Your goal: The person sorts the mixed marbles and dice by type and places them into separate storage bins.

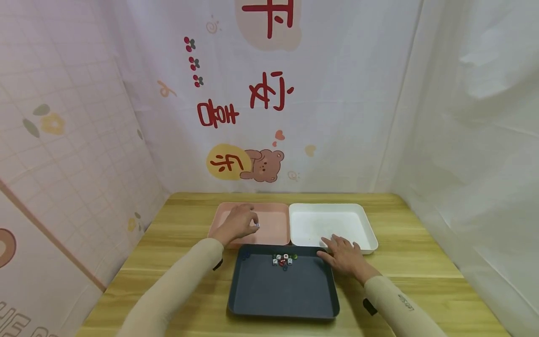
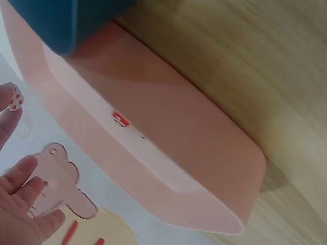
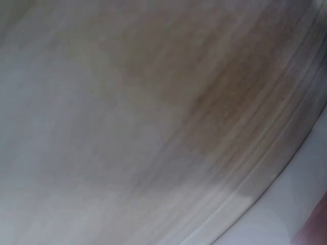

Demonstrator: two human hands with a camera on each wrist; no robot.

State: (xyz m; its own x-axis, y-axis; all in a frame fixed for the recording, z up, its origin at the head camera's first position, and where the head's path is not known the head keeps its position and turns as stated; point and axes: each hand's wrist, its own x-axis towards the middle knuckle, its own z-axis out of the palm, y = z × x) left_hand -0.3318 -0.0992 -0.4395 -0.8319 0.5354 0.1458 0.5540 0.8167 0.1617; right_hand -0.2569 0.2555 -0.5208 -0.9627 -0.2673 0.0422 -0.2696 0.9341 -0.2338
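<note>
My left hand (image 1: 239,223) is above the pink tray (image 1: 273,236), pinching a small white die (image 2: 16,98) with red dots between thumb and finger. Its other fingers spread apart in the left wrist view. My right hand (image 1: 343,255) hovers with fingers spread at the front edge of the white tray (image 1: 326,222), near the dark tray's back right corner; nothing shows in its grasp. Near the back of the dark tray (image 1: 284,295) lies a cluster of several small dice (image 1: 282,260), white and red, with small green pieces beside them.
Inside the pink tray, partly behind its rim, is a small red-and-white thing (image 2: 121,119). Small dark blue pieces (image 1: 246,255) lie in the dark tray's back left corner. All three trays stand on a wooden table (image 1: 168,252), with printed cloth hung behind and beside it.
</note>
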